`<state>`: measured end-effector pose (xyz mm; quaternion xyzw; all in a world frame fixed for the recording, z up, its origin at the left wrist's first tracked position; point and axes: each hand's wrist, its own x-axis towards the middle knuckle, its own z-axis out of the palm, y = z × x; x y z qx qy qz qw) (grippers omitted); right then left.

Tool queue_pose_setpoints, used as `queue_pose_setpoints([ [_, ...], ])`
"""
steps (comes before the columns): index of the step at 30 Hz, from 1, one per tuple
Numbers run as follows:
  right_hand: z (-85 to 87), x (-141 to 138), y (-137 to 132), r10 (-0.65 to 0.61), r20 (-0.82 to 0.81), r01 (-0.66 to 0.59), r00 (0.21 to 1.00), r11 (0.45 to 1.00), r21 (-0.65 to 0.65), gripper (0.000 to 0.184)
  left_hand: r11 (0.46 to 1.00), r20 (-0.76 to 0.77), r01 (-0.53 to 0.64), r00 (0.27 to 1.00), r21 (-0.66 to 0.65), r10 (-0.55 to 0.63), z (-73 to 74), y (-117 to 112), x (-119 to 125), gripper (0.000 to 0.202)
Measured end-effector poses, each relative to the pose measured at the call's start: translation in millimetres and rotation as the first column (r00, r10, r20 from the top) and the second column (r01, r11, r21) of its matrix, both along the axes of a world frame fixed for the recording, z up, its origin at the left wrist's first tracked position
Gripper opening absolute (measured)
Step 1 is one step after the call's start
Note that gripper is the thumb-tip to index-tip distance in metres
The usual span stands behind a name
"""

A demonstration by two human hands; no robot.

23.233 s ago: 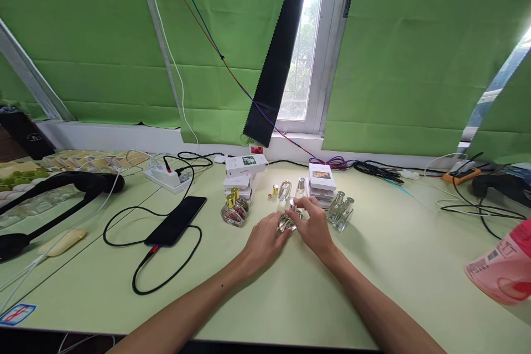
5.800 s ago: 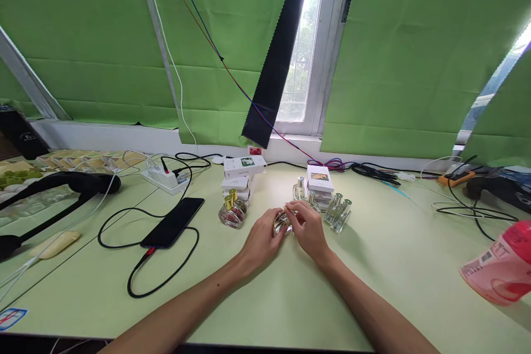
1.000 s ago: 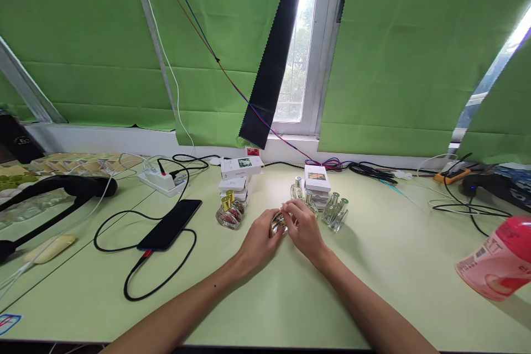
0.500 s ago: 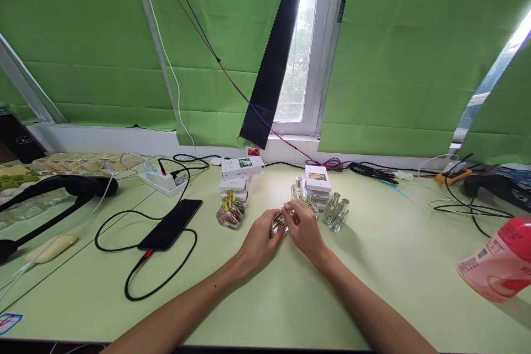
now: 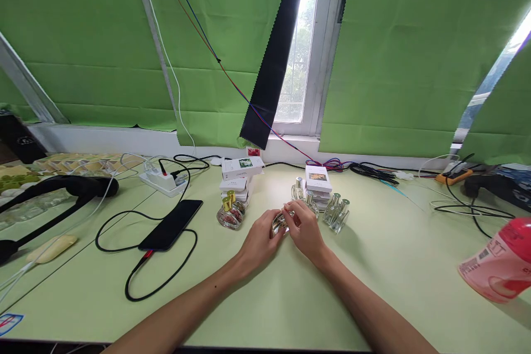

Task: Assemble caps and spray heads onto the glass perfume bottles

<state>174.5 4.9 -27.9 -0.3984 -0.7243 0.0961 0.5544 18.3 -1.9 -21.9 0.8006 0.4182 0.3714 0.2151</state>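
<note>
A small clear glass perfume bottle (image 5: 277, 224) lies between both hands, low over the green table (image 5: 373, 265). My left hand (image 5: 259, 240) is wrapped round its body. My right hand (image 5: 306, 229) pinches at its top end, fingers curled. Just behind the hands stand two silver-capped glass bottles (image 5: 297, 191). Two more clear bottles (image 5: 338, 213) sit to the right. Two gold-capped bottles (image 5: 230, 211) stand to the left. White boxes are stacked behind on the left (image 5: 240, 174) and on the right (image 5: 318, 180).
A black phone (image 5: 171, 225) on a looped black cable lies left of the bottles, with a white power strip (image 5: 161, 180) behind it. A black neck-worn device (image 5: 58, 191) lies far left. A pink bottle (image 5: 498, 265) lies at the right edge. Cables run along the window sill.
Almost nothing differs over the last second: both hands stay closed on the small glass bottle, with only slight finger movement at its top. Earlier, loose gold caps lay near the boxes.
</note>
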Motion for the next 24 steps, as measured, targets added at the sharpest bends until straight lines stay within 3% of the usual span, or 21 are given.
queue_pose_setpoints([
  [13,-2.0,-0.1,0.0,0.03,-0.015,-0.03,0.999,1.0,0.008,0.015,1.0,0.007,-0.01,1.0,0.023,0.01,-0.3,-0.1,0.3,0.028],
  [24,-1.4,-1.6,-1.9,0.042,-0.009,-0.042,0.999,0.999,0.005,0.016,0.992,-0.021,-0.129,0.991,0.016,0.129,2.4,-4.0,-0.7,0.029],
])
